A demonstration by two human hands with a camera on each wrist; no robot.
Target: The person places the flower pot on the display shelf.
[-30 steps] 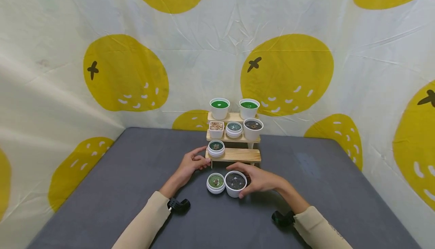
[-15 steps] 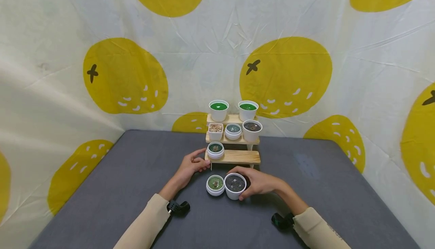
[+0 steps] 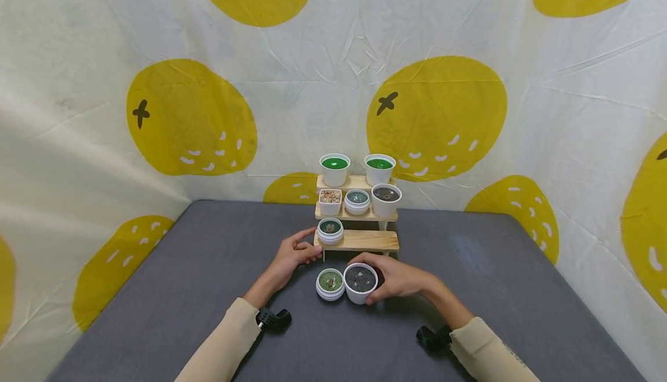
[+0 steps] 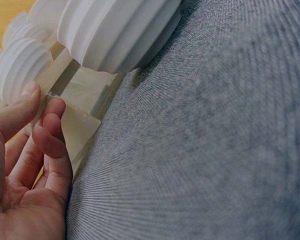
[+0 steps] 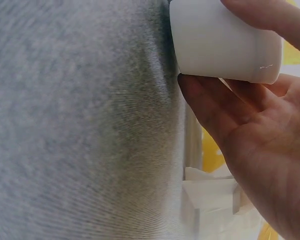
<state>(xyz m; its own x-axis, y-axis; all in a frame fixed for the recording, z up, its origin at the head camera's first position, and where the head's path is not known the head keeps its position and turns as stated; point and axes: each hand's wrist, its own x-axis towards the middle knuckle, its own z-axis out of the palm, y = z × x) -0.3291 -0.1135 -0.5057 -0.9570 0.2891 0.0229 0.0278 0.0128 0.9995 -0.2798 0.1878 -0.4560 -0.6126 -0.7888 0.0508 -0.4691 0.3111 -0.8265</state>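
Observation:
My right hand (image 3: 398, 278) grips a round white pot with a dark grey filling (image 3: 361, 278), thumb on the near side and fingers round the far side. In the right wrist view, the smooth wall of this white pot (image 5: 220, 42) shows between thumb and fingers. My left hand (image 3: 289, 256) pinches the left end of the lowest step of a wooden tiered stand (image 3: 367, 240). A low ribbed white pot with a green filling (image 3: 330, 282) stands on the table just left of the dark-filled pot. Another low pot, with a dark green top (image 3: 330, 229), sits on the lowest step.
The middle step bears a square pot of pale pebbles (image 3: 330, 199), a low blue-grey-filled pot (image 3: 357, 199) and a taller dark-filled pot (image 3: 386, 198). Two green-filled pots (image 3: 334, 168) stand on the top step. Behind the grey table (image 3: 208, 254) hangs a patterned curtain (image 3: 312, 81).
Over the last half second my right hand and the dark-filled pot have shifted slightly up in the head view. My left hand stays at the stand. The head view has tilted a little.

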